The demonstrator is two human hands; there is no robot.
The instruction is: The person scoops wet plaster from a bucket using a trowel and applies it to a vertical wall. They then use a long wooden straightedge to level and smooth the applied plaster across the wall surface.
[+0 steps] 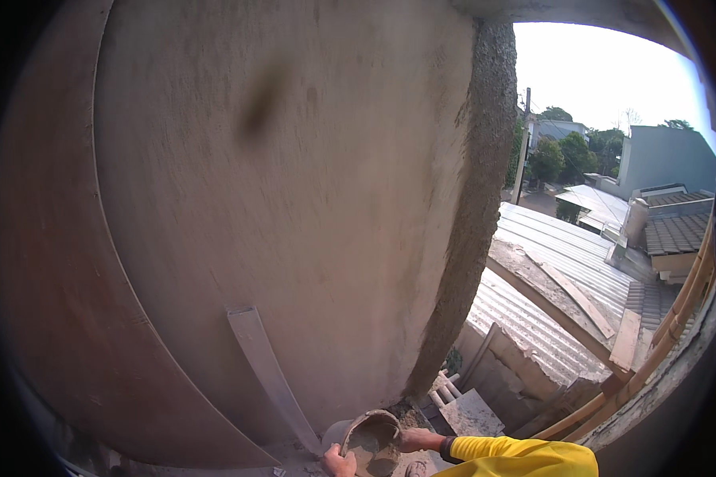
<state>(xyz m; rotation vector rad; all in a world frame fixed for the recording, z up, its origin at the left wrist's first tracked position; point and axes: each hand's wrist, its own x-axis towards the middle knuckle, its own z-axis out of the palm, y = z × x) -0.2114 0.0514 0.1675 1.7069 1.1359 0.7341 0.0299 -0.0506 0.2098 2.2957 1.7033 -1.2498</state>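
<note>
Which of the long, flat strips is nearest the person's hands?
The grey strip slanting up before the plastered wall: its lower end is close to the left hand and bucket. The pale strips lie farther off, past the wall's rough edge.

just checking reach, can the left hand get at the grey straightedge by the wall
Probably yes: the grey straightedge ends close beside the left hand on the bucket, nothing visibly between.

A round, pale grey bucket (334, 434) sits at the near edge of the scene, slightly right of the middle, its mouth tipped toward the near side. Its rim is crusted brown, and grey-brown, mortar-like material (363, 440) shows inside; how full is unclear.
</note>
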